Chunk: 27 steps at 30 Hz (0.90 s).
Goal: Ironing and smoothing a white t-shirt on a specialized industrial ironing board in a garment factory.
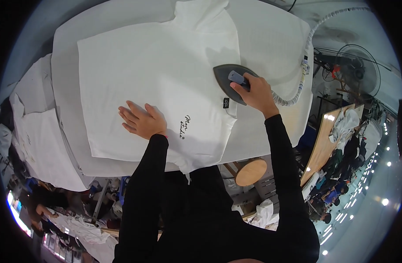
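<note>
1. Shirt (152, 83), white, short-sleeved: spread out across the centre of the frame, hem toward the left, neck end toward the right. I judge it is laid crosswise so that most of its front lies within reach of both hands. Dark print (185, 127) and black neck label (226, 103) face up.

2. Iron (233, 87), dark grey: right of centre, over the shirt's neck-end border, pointed tip toward the upper left. From my view I cannot tell whether its sole bears down or is slightly raised.

3. Right hand (259, 94): fingers closed round the iron's handle, a grip that probably serves to steer it.

4. Left hand (144, 122): holds nothing; palm down on the shirt, fingers spread, left of the print. Likely placed there to steady the cloth, well apart from the iron.

5. Padded table (275, 48): pale cover beneath the shirt, wide enough to support nearly all of it; the lower sleeve reaches its near edge.

6. Wrapped hose (291, 101): loops from the iron toward the upper right, presumably routed there to clear the cloth.

7. Beyond: white garments (41, 149) at left, round stool (251, 172) below, fan (359, 72) at upper right.
</note>
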Motion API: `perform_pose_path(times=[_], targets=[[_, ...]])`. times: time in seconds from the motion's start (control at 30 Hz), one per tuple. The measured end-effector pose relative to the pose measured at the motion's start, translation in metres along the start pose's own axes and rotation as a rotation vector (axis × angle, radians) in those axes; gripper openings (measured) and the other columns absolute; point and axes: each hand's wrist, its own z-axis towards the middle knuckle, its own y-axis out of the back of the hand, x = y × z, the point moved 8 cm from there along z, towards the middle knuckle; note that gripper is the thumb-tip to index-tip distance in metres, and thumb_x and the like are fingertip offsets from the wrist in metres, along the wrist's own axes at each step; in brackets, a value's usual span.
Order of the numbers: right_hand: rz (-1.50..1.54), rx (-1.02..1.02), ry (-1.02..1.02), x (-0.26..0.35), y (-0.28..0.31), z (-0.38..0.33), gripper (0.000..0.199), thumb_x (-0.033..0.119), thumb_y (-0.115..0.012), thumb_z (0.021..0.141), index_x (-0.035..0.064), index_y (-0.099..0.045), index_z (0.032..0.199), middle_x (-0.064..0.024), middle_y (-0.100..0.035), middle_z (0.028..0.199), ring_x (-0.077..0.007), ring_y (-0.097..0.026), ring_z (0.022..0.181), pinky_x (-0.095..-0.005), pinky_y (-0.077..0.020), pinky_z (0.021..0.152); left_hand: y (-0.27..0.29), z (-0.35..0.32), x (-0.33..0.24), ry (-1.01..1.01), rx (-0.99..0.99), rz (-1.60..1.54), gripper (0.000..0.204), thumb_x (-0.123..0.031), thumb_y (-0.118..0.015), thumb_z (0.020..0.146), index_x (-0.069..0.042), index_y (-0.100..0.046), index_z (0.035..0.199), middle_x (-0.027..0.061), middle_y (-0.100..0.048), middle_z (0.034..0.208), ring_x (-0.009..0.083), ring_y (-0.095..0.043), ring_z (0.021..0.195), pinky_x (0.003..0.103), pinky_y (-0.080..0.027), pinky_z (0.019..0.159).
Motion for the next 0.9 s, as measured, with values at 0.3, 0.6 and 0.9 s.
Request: perform_pose_path(times=[0.3, 0.6, 0.9], targets=[[-0.066, -0.068, 0.008, 0.0063, 0.0002, 0.0024, 0.056, 0.059, -0.084, 0.091, 0.0083, -0.064, 0.077, -0.0073, -0.063, 0.059, -0.0369, -0.069, 0.062, -0.0474, -0.0554, 0.061, 0.0013, 0.0003, 0.0017, 0.008, -0.011, -0.015, 0.069, -0.044, -0.048, 0.108, -0.009, -0.041, 0.168, 0.0247, -0.032, 0.177, 0.0399, -0.025, 0.166, 0.064, -0.016, 0.132], [-0.085, -0.066, 0.004, 0.005, 0.0, 0.003, 0.059, 0.062, -0.083, 0.091, 0.008, -0.064, 0.076, -0.0069, -0.062, 0.058, -0.0358, -0.069, 0.059, -0.0472, -0.0557, 0.059, 0.0021, 0.0004, 0.0008, 0.005, -0.035, -0.024, 0.063, -0.039, -0.046, 0.11, -0.009, -0.046, 0.165, 0.0237, -0.034, 0.176, 0.0398, -0.028, 0.165, 0.064, -0.017, 0.131], [-0.036, -0.1, 0.002, 0.0066, 0.0009, 0.0013, 0.059, 0.057, -0.084, 0.092, 0.0078, -0.059, 0.073, -0.0088, -0.058, 0.057, -0.0388, -0.063, 0.058, -0.0479, -0.0506, 0.057, 0.0013, -0.0002, 0.002, -0.001, -0.033, -0.017, 0.063, -0.04, -0.043, 0.111, -0.009, -0.045, 0.165, 0.0243, -0.035, 0.175, 0.0401, -0.027, 0.166, 0.064, -0.017, 0.131]])
